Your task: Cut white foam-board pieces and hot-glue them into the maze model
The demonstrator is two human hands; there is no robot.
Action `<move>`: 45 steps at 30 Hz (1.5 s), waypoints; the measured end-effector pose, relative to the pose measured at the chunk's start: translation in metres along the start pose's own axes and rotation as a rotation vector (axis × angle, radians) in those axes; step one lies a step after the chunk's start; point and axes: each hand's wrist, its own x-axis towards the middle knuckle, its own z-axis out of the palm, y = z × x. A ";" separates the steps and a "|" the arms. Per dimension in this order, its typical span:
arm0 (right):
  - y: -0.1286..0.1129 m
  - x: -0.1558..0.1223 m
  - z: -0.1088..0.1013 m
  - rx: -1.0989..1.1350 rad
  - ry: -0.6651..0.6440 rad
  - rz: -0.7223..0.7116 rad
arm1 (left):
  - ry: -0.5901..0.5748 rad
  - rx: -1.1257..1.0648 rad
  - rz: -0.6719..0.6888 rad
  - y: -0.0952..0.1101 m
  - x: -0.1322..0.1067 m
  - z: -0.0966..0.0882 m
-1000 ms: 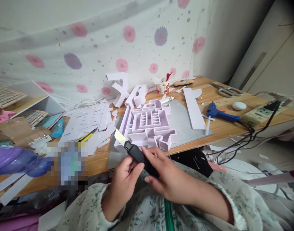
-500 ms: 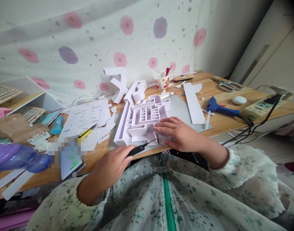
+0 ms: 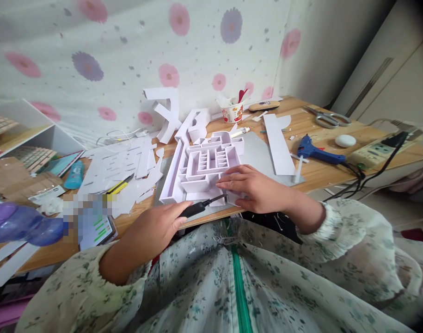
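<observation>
My left hand (image 3: 152,231) is closed around the black handle of a craft knife (image 3: 193,209). The narrow blade points right and reaches the near edge of a white foam board model (image 3: 195,185), which has many thin walls and small compartments. At the model's near right corner, my right hand (image 3: 256,187) grips its wall, with the fingers over the top and the thumb lower on the near side. The right fingers partly cover that corner. Under the model lies a grey cutting mat (image 3: 256,152).
A blue glue gun (image 3: 318,153), scissors (image 3: 327,118) and a power strip (image 3: 377,150) lie to the right. White board offcuts (image 3: 114,162) and a yellow utility knife (image 3: 119,186) are on the left, near a phone (image 3: 96,229). A paper cup (image 3: 232,112) stands behind.
The view has shifted slightly. The knife blade now lies flatter and shows more of its length at the model's near edge. My right hand stays on the corner.
</observation>
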 end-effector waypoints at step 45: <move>-0.004 -0.002 0.006 0.006 0.039 0.040 | 0.015 0.078 0.000 0.004 0.002 -0.016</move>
